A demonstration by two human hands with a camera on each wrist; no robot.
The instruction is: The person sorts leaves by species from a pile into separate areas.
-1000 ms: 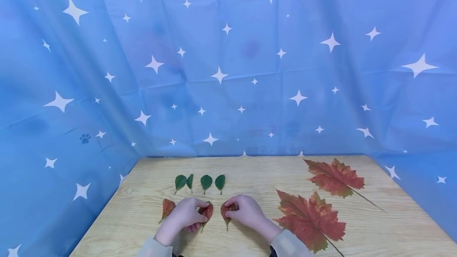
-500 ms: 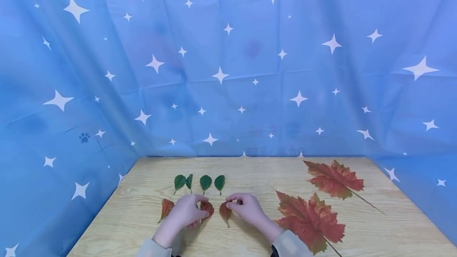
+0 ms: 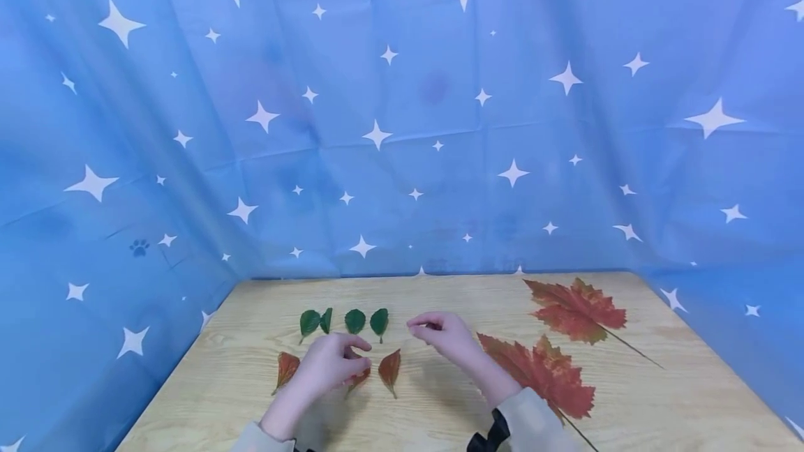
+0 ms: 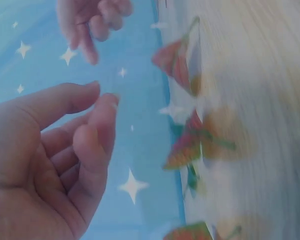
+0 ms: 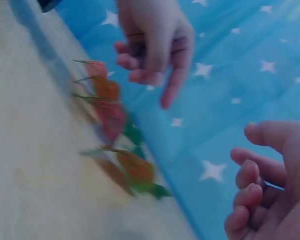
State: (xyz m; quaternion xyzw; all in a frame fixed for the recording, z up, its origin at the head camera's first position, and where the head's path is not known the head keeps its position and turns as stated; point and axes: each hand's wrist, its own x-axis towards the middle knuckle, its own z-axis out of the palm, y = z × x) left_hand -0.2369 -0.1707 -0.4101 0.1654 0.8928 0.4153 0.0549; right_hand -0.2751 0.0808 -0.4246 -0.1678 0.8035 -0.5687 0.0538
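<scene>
My left hand (image 3: 326, 367) hovers over the row of small red leaves, partly covering the middle red leaf (image 3: 359, 378). Its thumb and index finger lie close together with nothing between them in the left wrist view. To either side lie a red leaf (image 3: 287, 370) at the left and another red leaf (image 3: 389, 370) at the right, stem towards me. Raised above the table, right of that row, my right hand (image 3: 449, 340) holds nothing; its thumb and forefinger stand apart in the right wrist view. The left hand hides part of the row.
Behind the red row lie several small green leaves, among them a round green leaf (image 3: 354, 321). Two large red maple leaves with long stems, a back one (image 3: 574, 309) and a front one (image 3: 546, 377), lie at the right. A blue star-patterned curtain (image 3: 402, 124) hangs behind the wooden table (image 3: 452, 417).
My right hand has let go of the right-hand red leaf and moved up and to the right. My left hand has let go of the middle red leaf and stays above it.
</scene>
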